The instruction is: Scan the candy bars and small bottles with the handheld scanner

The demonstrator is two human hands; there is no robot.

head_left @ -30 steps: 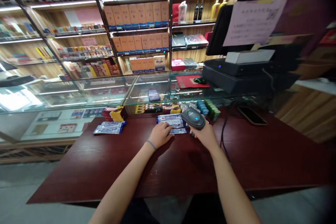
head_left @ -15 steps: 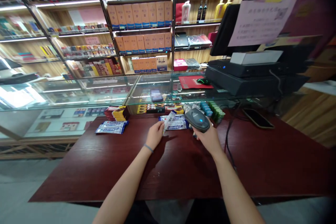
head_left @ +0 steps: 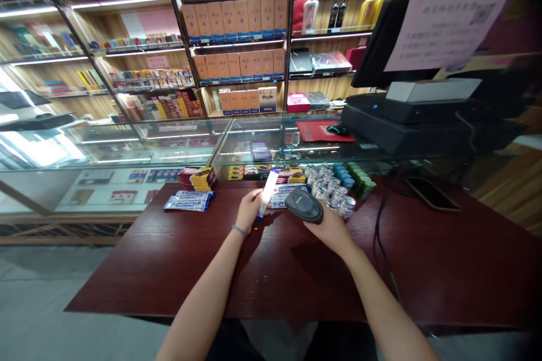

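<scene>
My left hand point(head_left: 249, 211) is closed on a slim blue-and-white packet point(head_left: 267, 192), held upright above the dark red table point(head_left: 178, 271). My right hand point(head_left: 330, 229) grips a grey handheld barcode scanner point(head_left: 304, 205) whose head points left at the packet, a short gap away. Behind the packet, more blue-and-white packets point(head_left: 288, 197) lie flat on the table. A second small pile of the same packets point(head_left: 189, 201) lies further left.
Red-and-yellow packs point(head_left: 197, 178) are stacked at the table's back edge beside several small jars and green rolls point(head_left: 359, 183). A phone point(head_left: 432, 193) lies at the right. A glass counter point(head_left: 178, 144) bears a till and monitor point(head_left: 423, 118). Stocked shelves point(head_left: 237, 39) fill the back wall.
My left hand went from pressing on the flat packets to lifting one packet upright. My right hand turned the scanner down and leftward toward it. The camera view shifted slightly.
</scene>
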